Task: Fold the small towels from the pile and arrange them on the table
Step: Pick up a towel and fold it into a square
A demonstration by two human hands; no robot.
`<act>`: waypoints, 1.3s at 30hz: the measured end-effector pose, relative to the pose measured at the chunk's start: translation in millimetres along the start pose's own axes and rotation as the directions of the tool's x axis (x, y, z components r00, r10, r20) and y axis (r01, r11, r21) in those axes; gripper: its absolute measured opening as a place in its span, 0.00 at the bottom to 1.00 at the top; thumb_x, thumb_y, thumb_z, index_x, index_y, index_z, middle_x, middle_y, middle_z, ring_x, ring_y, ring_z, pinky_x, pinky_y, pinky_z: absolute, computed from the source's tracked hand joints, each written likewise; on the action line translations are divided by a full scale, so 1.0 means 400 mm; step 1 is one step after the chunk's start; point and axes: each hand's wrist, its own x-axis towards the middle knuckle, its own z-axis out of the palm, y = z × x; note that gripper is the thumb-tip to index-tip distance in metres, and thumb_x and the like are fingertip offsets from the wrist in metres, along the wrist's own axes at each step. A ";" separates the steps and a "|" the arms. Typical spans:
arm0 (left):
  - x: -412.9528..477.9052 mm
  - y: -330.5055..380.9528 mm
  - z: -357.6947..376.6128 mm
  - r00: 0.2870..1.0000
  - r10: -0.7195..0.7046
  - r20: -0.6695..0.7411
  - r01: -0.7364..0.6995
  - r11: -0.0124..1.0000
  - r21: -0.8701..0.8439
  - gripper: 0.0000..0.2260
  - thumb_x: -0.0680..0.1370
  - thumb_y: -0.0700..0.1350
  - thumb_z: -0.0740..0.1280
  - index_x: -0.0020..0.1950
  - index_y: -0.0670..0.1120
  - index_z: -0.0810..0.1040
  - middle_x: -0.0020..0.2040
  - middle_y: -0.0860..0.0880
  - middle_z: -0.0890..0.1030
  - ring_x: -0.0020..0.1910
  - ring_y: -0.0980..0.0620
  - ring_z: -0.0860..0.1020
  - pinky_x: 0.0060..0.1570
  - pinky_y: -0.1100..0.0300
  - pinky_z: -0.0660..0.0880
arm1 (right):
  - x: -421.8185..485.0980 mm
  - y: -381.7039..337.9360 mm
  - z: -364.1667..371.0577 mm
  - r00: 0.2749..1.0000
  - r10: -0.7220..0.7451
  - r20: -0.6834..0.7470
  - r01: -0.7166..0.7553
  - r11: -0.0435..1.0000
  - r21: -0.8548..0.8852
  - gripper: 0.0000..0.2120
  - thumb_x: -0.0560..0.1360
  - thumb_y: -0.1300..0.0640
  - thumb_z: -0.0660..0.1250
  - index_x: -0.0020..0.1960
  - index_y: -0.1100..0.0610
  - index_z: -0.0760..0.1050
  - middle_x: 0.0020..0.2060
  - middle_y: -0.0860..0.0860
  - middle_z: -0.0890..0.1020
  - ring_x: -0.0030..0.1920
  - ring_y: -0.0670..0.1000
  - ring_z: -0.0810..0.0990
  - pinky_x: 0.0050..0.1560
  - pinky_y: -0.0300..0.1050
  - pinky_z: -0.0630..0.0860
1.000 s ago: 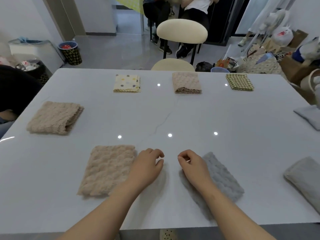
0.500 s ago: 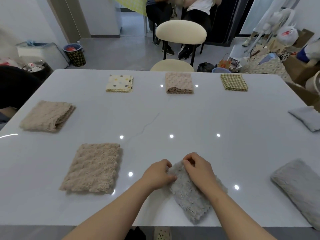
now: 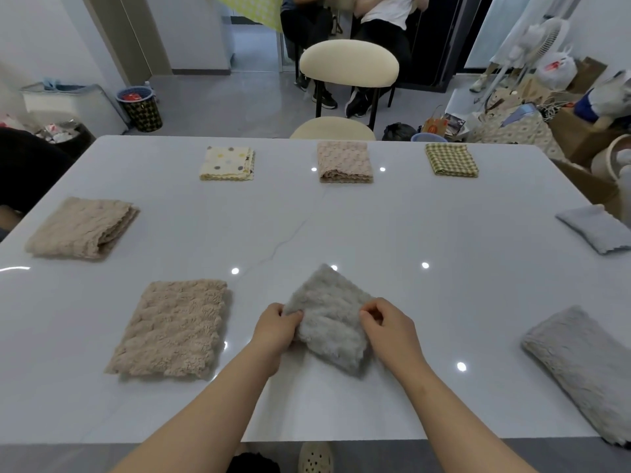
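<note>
Pinching towel (image 3: 326, 303) by opposite edges with left hand (image 3: 276, 332) and right hand (image 3: 389, 329), fingers curled on it, at front-centre of worktop (image 3: 375, 227). Looks light, soft, floppy, plush; grippy, not fragile. Best held at corners, keeping layers together.

We see a desk (image 3: 444, 216) with a smooth, glossy pale top that mirrors small spots of light. The grey towel (image 3: 327, 322) is fluffy plush cloth. The beige towel (image 3: 174, 329) is thick, bumpy and matt. The checked cloth (image 3: 450, 159) looks thin and flat-woven. The chair back (image 3: 348, 64) seems matt padding.
</note>
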 end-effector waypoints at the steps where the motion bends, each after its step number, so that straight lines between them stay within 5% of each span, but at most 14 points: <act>1: 0.001 -0.002 0.002 0.999 -0.034 -0.024 0.031 0.993 -0.113 0.03 0.78 0.41 0.62 0.47 0.41 0.72 0.47 0.41 0.77 0.43 0.45 0.77 0.48 0.51 0.76 | -0.002 0.003 -0.001 1.000 0.008 -0.005 -0.008 1.000 0.006 0.06 0.76 0.60 0.61 0.42 0.56 0.75 0.37 0.47 0.77 0.37 0.45 0.73 0.38 0.34 0.69; 5: -0.003 -0.012 0.008 0.991 -0.118 -0.057 0.092 0.937 -0.337 0.11 0.78 0.41 0.63 0.58 0.37 0.71 0.53 0.39 0.79 0.51 0.42 0.79 0.53 0.49 0.77 | -0.011 0.012 0.001 1.000 0.027 -0.005 -0.027 1.000 0.012 0.05 0.77 0.59 0.60 0.44 0.55 0.75 0.38 0.46 0.77 0.38 0.43 0.73 0.39 0.34 0.69; 12: -0.075 0.011 -0.002 0.948 -0.209 0.239 0.185 0.975 0.119 0.11 0.77 0.51 0.65 0.53 0.44 0.73 0.43 0.47 0.79 0.38 0.50 0.79 0.42 0.57 0.75 | -0.020 0.013 0.001 0.991 0.121 -0.050 -0.115 0.987 0.115 0.10 0.77 0.58 0.60 0.58 0.54 0.69 0.37 0.45 0.74 0.36 0.43 0.72 0.34 0.36 0.68; 14: -0.064 0.028 -0.032 0.988 -0.121 0.099 0.098 0.973 0.207 0.15 0.78 0.54 0.62 0.56 0.43 0.73 0.46 0.46 0.79 0.40 0.49 0.78 0.43 0.57 0.75 | -0.025 0.012 -0.001 0.989 0.141 -0.051 -0.132 0.981 0.139 0.13 0.77 0.57 0.60 0.61 0.53 0.66 0.37 0.45 0.74 0.36 0.43 0.73 0.35 0.36 0.68; 17: -0.034 0.051 -0.070 0.968 0.179 -0.177 -0.105 0.926 0.363 0.21 0.78 0.49 0.63 0.68 0.44 0.65 0.64 0.43 0.72 0.57 0.45 0.74 0.56 0.53 0.70 | -0.035 0.017 0.003 0.986 0.156 -0.053 -0.146 0.976 0.160 0.18 0.78 0.57 0.60 0.66 0.53 0.62 0.37 0.45 0.74 0.37 0.43 0.73 0.36 0.36 0.68; 20: -0.015 0.079 -0.061 0.945 0.327 -0.002 -0.284 0.824 0.490 0.23 0.78 0.44 0.61 0.72 0.45 0.61 0.72 0.45 0.62 0.65 0.46 0.69 0.63 0.54 0.66 | -0.051 0.020 0.017 0.986 0.162 -0.042 -0.153 0.973 0.173 0.21 0.78 0.57 0.59 0.69 0.52 0.59 0.36 0.46 0.74 0.35 0.44 0.73 0.35 0.37 0.68; 23: -0.001 0.083 -0.040 0.957 0.275 0.089 -0.283 0.833 0.476 0.20 0.79 0.41 0.59 0.71 0.46 0.63 0.69 0.45 0.67 0.65 0.46 0.69 0.61 0.57 0.66 | -0.060 0.023 0.035 0.987 0.162 -0.019 -0.156 0.972 0.178 0.23 0.78 0.57 0.60 0.70 0.51 0.57 0.37 0.47 0.76 0.37 0.45 0.75 0.35 0.37 0.69; 28: -0.030 0.039 -0.038 0.960 0.278 -0.014 -0.245 0.866 0.436 0.13 0.78 0.42 0.60 0.63 0.45 0.71 0.51 0.50 0.73 0.47 0.51 0.72 0.47 0.61 0.67 | -0.064 0.028 0.039 0.988 0.152 -0.005 -0.149 0.970 0.194 0.23 0.78 0.57 0.60 0.71 0.51 0.57 0.38 0.46 0.75 0.38 0.43 0.74 0.35 0.34 0.69; 32: -0.047 0.006 -0.047 0.963 0.268 -0.030 -0.238 0.895 0.378 0.13 0.78 0.46 0.63 0.62 0.47 0.72 0.49 0.50 0.76 0.47 0.52 0.74 0.40 0.62 0.69 | -0.063 0.035 0.033 0.988 0.149 -0.031 -0.139 0.968 0.208 0.21 0.78 0.58 0.60 0.69 0.52 0.59 0.36 0.46 0.73 0.36 0.44 0.72 0.35 0.35 0.68; 36: -0.043 0.002 -0.061 0.941 0.305 -0.146 -0.245 0.913 0.327 0.18 0.78 0.48 0.62 0.67 0.48 0.67 0.59 0.49 0.74 0.52 0.52 0.72 0.50 0.59 0.67 | -0.063 0.044 0.030 0.991 0.127 -0.049 -0.114 0.972 0.205 0.21 0.78 0.58 0.60 0.69 0.52 0.60 0.41 0.43 0.73 0.41 0.40 0.73 0.35 0.33 0.68; 39: -0.038 0.012 -0.053 0.962 0.270 -0.028 -0.245 0.908 0.339 0.13 0.78 0.47 0.62 0.63 0.50 0.70 0.53 0.51 0.76 0.51 0.52 0.74 0.48 0.60 0.68 | -0.059 0.049 0.035 0.992 0.117 -0.038 -0.108 0.976 0.191 0.21 0.78 0.58 0.60 0.69 0.52 0.60 0.45 0.42 0.73 0.43 0.39 0.74 0.37 0.31 0.67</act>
